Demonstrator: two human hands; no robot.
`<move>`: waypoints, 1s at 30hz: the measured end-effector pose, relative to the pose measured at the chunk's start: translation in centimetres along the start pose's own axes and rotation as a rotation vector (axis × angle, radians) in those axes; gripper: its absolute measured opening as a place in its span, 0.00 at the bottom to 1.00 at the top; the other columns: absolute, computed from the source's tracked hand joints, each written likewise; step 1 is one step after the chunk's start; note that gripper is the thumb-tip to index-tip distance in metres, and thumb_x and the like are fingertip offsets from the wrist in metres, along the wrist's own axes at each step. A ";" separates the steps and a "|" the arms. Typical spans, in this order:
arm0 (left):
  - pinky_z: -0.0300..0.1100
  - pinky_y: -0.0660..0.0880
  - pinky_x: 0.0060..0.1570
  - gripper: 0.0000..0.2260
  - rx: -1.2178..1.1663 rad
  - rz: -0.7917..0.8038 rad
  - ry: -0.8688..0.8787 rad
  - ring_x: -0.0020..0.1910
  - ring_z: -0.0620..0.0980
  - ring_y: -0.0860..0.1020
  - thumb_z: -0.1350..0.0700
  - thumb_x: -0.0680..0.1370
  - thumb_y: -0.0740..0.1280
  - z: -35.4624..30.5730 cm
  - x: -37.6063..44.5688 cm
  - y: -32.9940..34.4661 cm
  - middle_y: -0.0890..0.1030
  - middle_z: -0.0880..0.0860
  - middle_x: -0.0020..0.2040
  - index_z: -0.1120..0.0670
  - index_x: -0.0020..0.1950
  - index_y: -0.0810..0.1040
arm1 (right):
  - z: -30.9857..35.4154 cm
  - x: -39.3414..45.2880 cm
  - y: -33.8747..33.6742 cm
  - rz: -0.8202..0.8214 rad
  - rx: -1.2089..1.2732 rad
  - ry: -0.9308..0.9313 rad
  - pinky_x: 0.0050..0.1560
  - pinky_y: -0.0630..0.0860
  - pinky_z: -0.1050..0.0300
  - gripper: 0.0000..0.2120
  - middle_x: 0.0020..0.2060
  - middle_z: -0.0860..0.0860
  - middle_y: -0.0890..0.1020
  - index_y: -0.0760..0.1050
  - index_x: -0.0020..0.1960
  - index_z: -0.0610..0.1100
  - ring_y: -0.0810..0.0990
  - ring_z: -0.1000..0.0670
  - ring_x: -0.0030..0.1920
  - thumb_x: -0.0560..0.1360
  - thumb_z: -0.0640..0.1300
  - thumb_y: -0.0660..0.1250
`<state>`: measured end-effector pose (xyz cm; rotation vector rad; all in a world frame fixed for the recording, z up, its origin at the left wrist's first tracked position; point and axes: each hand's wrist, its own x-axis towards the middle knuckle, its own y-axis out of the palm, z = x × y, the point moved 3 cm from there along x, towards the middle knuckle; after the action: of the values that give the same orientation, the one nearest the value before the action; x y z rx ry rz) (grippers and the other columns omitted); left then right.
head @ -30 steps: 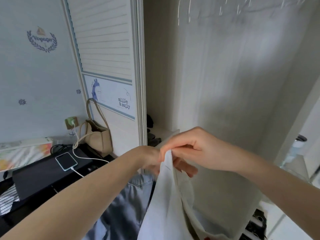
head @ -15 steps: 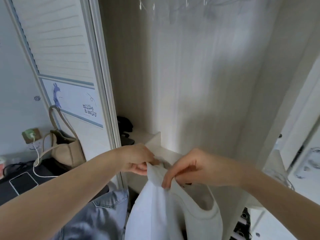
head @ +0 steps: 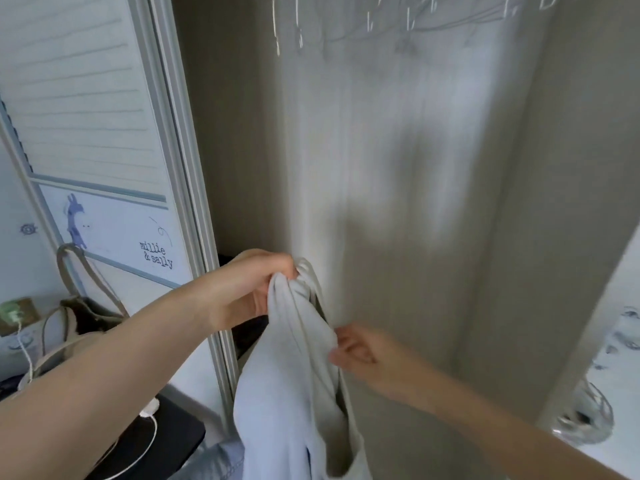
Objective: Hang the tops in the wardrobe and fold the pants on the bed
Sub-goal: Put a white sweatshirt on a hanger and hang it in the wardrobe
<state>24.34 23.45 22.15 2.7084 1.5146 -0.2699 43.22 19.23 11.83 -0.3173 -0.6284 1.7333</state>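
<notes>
A white top [head: 287,382] hangs in front of the open wardrobe [head: 398,202]. My left hand [head: 249,289] grips its bunched upper edge, lifting it to about mid-height. My right hand [head: 356,351] sits lower and to the right, fingers curled against the fabric's side edge; the view is blurred there. Several wire hangers [head: 381,22] hang on the rail at the top of the wardrobe. Blue denim pants [head: 214,462] show at the bottom edge below the top.
The wardrobe's sliding door [head: 104,133] with a printed panel stands at the left. A beige handbag [head: 79,317] hangs beside it, above a black surface [head: 156,441] with a white cable. A glass object [head: 585,417] sits at the right.
My left hand has raised the top's bunched edge higher. My right hand has dropped from the top edge down to the garment's right side. The view swung slightly left.
</notes>
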 end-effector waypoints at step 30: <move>0.42 0.81 0.32 0.04 -0.134 0.103 0.065 0.31 0.50 0.83 0.66 0.76 0.68 -11.5 13.9 -6.1 0.85 0.58 0.36 0.64 0.50 0.80 | 10.5 4.9 -14.5 -0.781 -0.538 0.143 0.37 0.67 0.75 0.08 0.32 0.58 0.79 0.77 0.38 0.49 0.77 0.56 0.35 0.76 0.41 0.68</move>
<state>27.91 39.61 31.58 2.7019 1.3492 -0.0749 48.18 23.55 29.13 -0.4832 -0.9548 0.7731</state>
